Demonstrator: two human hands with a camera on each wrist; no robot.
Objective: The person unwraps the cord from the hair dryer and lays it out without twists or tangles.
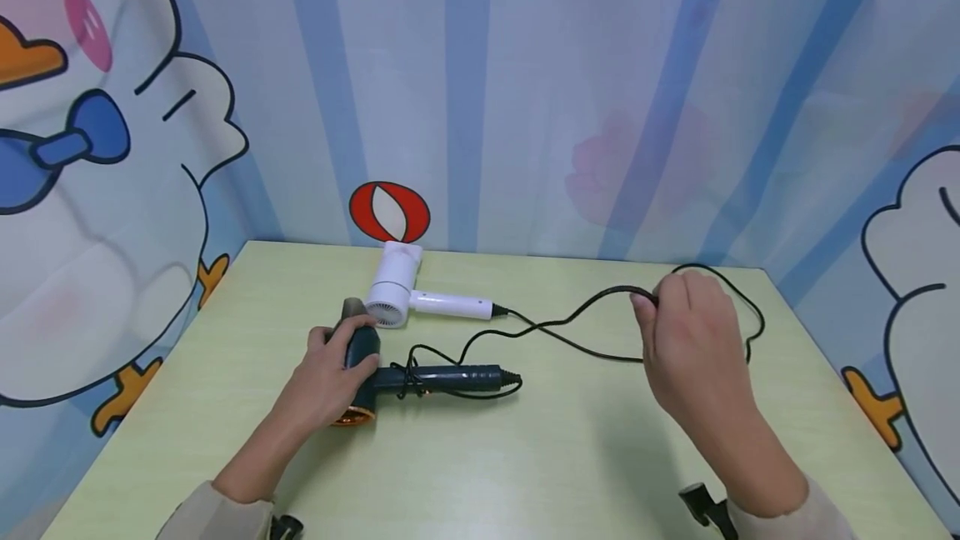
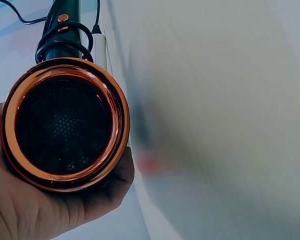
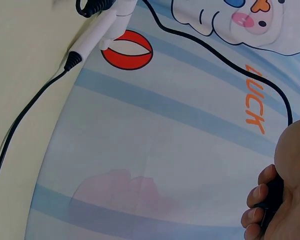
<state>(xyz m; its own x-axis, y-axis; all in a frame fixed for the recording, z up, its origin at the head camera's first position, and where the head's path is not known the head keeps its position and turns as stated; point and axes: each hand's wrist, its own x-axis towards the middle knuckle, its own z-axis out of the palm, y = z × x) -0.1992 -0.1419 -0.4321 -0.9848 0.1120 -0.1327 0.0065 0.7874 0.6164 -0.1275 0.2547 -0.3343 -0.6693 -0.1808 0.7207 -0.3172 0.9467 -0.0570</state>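
My left hand (image 1: pixel 327 375) grips the head of a dark green hair dryer (image 1: pixel 442 377), whose copper-rimmed round end (image 2: pixel 65 125) faces the left wrist camera. The dryer's handle points right, and loops of its black cord wrap around it. That cord (image 1: pixel 480 338) runs up to my right hand (image 1: pixel 693 340), raised at the right. The right fingers curl around the cord; in the right wrist view a thicker black piece (image 3: pixel 274 192), partly hidden, shows within the grasp. Behind the green dryer lies a white hair dryer (image 1: pixel 450 305), its handle also pointing right.
The white dryer's black cord (image 1: pixel 581 347) crosses under the held cord and passes behind my right hand. A cord loop (image 1: pixel 761 319) lies near the table's back right corner. A cartoon-printed curtain (image 1: pixel 525 107) stands behind the pale wooden table (image 1: pixel 555 457).
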